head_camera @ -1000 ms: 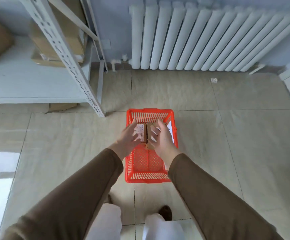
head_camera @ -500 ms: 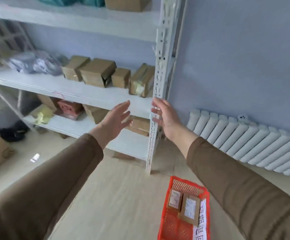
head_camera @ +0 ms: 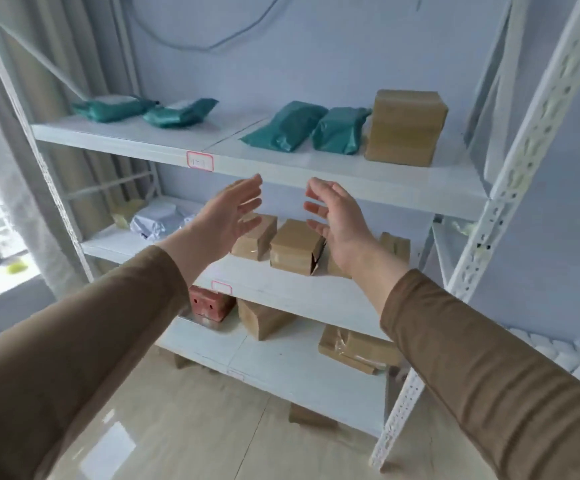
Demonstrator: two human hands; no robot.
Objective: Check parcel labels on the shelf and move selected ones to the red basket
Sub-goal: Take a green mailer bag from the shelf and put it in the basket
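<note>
The basket is out of view, so what has gone into it cannot be told. Judging by the rack (head_camera: 333, 178), plenty of parcels remain to check, and no hand holds one.

Left of the rack's red tag (head_camera: 199, 161), two flat teal bags (head_camera: 144, 110) lie soft and crinkled on the top board. Below it, a silvery bag (head_camera: 153, 221) looks slick and puffed.

The left hand (head_camera: 227, 216) hangs spread wide and empty before the rack's middle level. Facing it, the right hand (head_camera: 338, 220) is spread wide too, also empty. Between and behind them sit small taped boxes (head_camera: 293, 245), square-edged brown card.

Right of the tag, two plump teal bags (head_camera: 311, 128) lean beside a big box (head_camera: 406, 128), glossy with tape.
</note>
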